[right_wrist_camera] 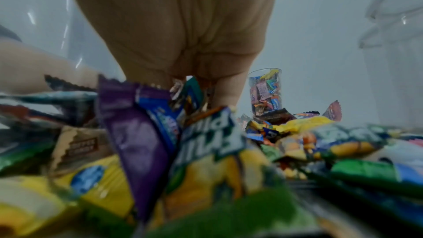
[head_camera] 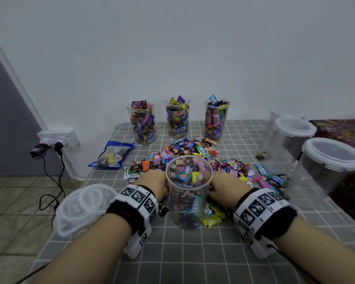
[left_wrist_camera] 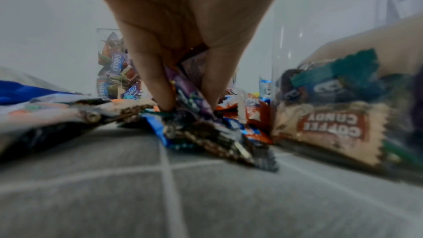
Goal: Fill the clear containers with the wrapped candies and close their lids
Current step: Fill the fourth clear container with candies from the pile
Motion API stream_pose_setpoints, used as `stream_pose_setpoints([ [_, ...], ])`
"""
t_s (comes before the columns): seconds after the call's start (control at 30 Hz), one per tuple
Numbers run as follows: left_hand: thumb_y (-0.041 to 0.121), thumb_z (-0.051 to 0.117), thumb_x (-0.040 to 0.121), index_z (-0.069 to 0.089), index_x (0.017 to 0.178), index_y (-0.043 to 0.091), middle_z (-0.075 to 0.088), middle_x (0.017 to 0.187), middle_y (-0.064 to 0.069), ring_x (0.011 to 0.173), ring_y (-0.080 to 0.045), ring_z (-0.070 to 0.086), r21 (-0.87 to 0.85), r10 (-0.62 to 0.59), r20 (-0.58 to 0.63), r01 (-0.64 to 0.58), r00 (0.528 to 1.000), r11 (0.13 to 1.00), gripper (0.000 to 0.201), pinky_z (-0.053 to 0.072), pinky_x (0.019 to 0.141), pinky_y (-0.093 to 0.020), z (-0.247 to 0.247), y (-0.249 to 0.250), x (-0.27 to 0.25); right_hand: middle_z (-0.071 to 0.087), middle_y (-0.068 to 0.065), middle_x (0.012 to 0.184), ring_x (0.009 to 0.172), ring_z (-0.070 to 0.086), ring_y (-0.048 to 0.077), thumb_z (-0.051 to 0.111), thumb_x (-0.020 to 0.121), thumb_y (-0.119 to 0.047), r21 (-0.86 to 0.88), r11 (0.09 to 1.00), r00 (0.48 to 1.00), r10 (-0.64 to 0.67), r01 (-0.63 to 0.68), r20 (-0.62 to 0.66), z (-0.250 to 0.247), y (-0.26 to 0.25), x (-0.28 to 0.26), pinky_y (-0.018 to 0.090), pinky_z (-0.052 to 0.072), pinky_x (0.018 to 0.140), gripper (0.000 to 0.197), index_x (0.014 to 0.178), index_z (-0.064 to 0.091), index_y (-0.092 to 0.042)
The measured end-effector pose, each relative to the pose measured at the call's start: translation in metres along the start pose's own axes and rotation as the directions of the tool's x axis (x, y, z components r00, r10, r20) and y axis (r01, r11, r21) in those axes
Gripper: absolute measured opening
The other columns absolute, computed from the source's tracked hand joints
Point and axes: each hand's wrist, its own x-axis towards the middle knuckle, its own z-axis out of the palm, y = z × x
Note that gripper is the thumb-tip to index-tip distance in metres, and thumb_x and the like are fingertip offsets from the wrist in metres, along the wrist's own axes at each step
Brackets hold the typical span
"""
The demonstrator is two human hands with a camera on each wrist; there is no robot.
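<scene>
Nearest the viewer, a clear container (head_camera: pixel 188 191) stands upright on the grey checked surface (head_camera: pixel 193 253), open-topped and about filled with wrapped candies.

The left hand (head_camera: pixel 152 182) sits just left of it and the right hand (head_camera: pixel 226 186) just right of it, both down in the loose candy pile (head_camera: pixel 193 156). In the left wrist view the left hand's fingers (left_wrist_camera: pixel 158 86) are drawn together, pinching a bunch of wrappers off the surface. In the right wrist view the right hand's fingers (right_wrist_camera: pixel 225 90) are likewise closed on several wrappers.

A stack of clear lids (head_camera: pixel 80 208) lies at the left edge of the surface, beside the left wrist.

The pile spreads across the middle of the surface behind the near container. A blue candy bag (head_camera: pixel 111 154) lies flat to the pile's left.

Along the right side stand three lidded tubs (head_camera: pixel 328 167), each with its lid on; contents cannot be told.

At the far edge, against the wall, three filled containers (head_camera: pixel 177 117) stand in a row, well apart from each other, heaped with candies and uncovered.
</scene>
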Motion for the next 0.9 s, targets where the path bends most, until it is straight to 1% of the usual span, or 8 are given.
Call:
stream_pose_setpoints([
  [0.13, 0.015, 0.047, 0.093, 0.065, 0.107, 0.01, 0.065, 0.106, -0.011, 0.098, -0.029, 0.06, -0.027, -0.018, -0.008, 0.018, 1.0, 0.999, 0.024, 0.051, 0.087, -0.039, -0.002, 0.003, -0.003, 0.059, 0.004, 0.119, 0.108, 0.055, 0.022, 0.05, 0.093, -0.02, 0.011, 1.0, 1.0, 0.006, -0.006, -0.025, -0.002, 0.002, -0.002, 0.035, 0.048, 0.091, 0.028, 0.12, 0.057, -0.019],
  [0.23, 0.014, 0.049, 0.091, 0.065, 0.105, 0.012, 0.065, 0.107, -0.009, 0.099, -0.028, 0.06, -0.064, -0.021, -0.064, 0.017, 0.998, 0.998, 0.022, 0.05, 0.087, -0.038, -0.003, 0.004, -0.005, 0.061, 0.004, 0.117, 0.107, 0.055, 0.022, 0.05, 0.093, -0.022, 0.058, 0.998, 0.996, 0.015, -0.01, -0.089, -0.006, 0.004, -0.005, 0.034, 0.046, 0.09, 0.026, 0.118, 0.058, -0.018],
  [0.33, 0.017, 0.05, 0.091, 0.066, 0.103, 0.015, 0.065, 0.106, -0.007, 0.096, -0.027, 0.059, -0.079, -0.015, -0.145, 0.004, 0.989, 0.997, 0.02, 0.047, 0.078, -0.031, -0.004, 0.001, -0.006, 0.062, 0.003, 0.113, 0.105, 0.056, 0.021, 0.052, 0.093, -0.023, 0.116, 0.993, 0.988, 0.032, -0.014, -0.152, -0.009, 0.005, -0.007, 0.035, 0.046, 0.089, 0.025, 0.116, 0.059, -0.017],
  [0.43, 0.017, 0.051, 0.091, 0.065, 0.1, 0.014, 0.064, 0.104, -0.008, 0.095, -0.027, 0.059, -0.094, -0.02, -0.21, 0.0, 0.978, 0.996, 0.017, 0.041, 0.071, -0.029, -0.006, 0.001, -0.008, 0.062, 0.002, 0.112, 0.105, 0.056, 0.021, 0.053, 0.092, -0.022, 0.156, 0.988, 0.978, 0.014, 0.019, -0.206, -0.011, 0.007, -0.009, 0.034, 0.045, 0.089, 0.025, 0.117, 0.059, -0.018],
  [0.6, 0.017, 0.048, 0.093, 0.064, 0.1, 0.011, 0.061, 0.109, -0.011, 0.1, -0.029, 0.057, -0.159, -0.042, -0.267, -0.001, 0.963, 0.987, 0.019, 0.043, 0.081, -0.033, -0.011, 0.004, -0.014, 0.062, 0.001, 0.117, 0.107, 0.056, 0.02, 0.054, 0.094, -0.025, 0.191, 0.981, 0.953, 0.026, 0.034, -0.301, -0.018, 0.005, -0.017, 0.032, 0.044, 0.089, 0.032, 0.125, 0.057, -0.018],
  [0.7, 0.018, 0.046, 0.094, 0.063, 0.1, 0.009, 0.061, 0.109, -0.011, 0.1, -0.029, 0.057, -0.167, -0.044, -0.27, -0.001, 0.962, 0.986, 0.021, 0.043, 0.081, -0.033, -0.012, 0.006, -0.015, 0.062, 0.002, 0.116, 0.106, 0.055, 0.02, 0.055, 0.094, -0.024, 0.241, 0.97, 0.933, 0.061, 0.028, -0.354, -0.027, 0.001, -0.025, 0.025, 0.036, 0.081, 0.032, 0.124, 0.057, -0.016],
  [0.8, 0.018, 0.045, 0.094, 0.064, 0.099, 0.01, 0.061, 0.109, -0.011, 0.099, -0.029, 0.057, -0.162, -0.044, -0.266, 0.0, 0.963, 0.987, 0.021, 0.043, 0.08, -0.033, -0.012, 0.006, -0.016, 0.062, 0.004, 0.112, 0.104, 0.055, 0.023, 0.057, 0.093, -0.021, 0.271, 0.959, 0.889, 0.048, 0.086, -0.454, -0.04, -0.006, -0.031, 0.024, 0.035, 0.079, 0.03, 0.122, 0.058, -0.014],
  [0.9, 0.016, 0.044, 0.094, 0.063, 0.1, 0.009, 0.06, 0.109, -0.011, 0.1, -0.028, 0.057, -0.177, -0.064, -0.262, 0.017, 0.963, 0.984, 0.022, 0.043, 0.082, -0.033, -0.013, 0.007, -0.017, 0.063, 0.006, 0.111, 0.099, 0.056, 0.019, 0.059, 0.092, -0.018, 0.288, 0.94, 0.804, 0.023, 0.185, -0.594, -0.051, -0.014, -0.035, 0.019, 0.035, 0.078, 0.029, 0.12, 0.059, -0.01],
])
